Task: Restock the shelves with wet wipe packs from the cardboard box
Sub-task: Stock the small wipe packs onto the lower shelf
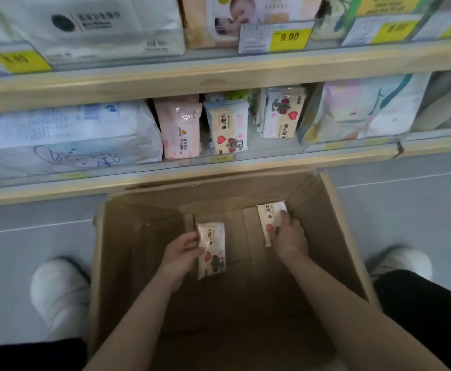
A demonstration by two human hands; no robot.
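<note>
1. Both hands reach down into the open brown cardboard box (pixel 128 253), which stands on the grey floor (pixel 31 242) against the lower wooden shelf (pixel 165 180).
2. The left hand (pixel 180 254) has its grip closed on a small white wet wipe pack with a red heart (pixel 211 250) — held near the box bottom.
3. The right hand (pixel 288 236) grips a second matching white pack (pixel 268 215), farther back.
4. 2 like packs stand on that shelf: 1 upside-down (pixel 229 129), 1 upright (pixel 280 115).

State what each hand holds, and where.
Left hand: wet wipe pack, grip on its left edge. Right hand: another pack, grip at its lower right side.
</note>
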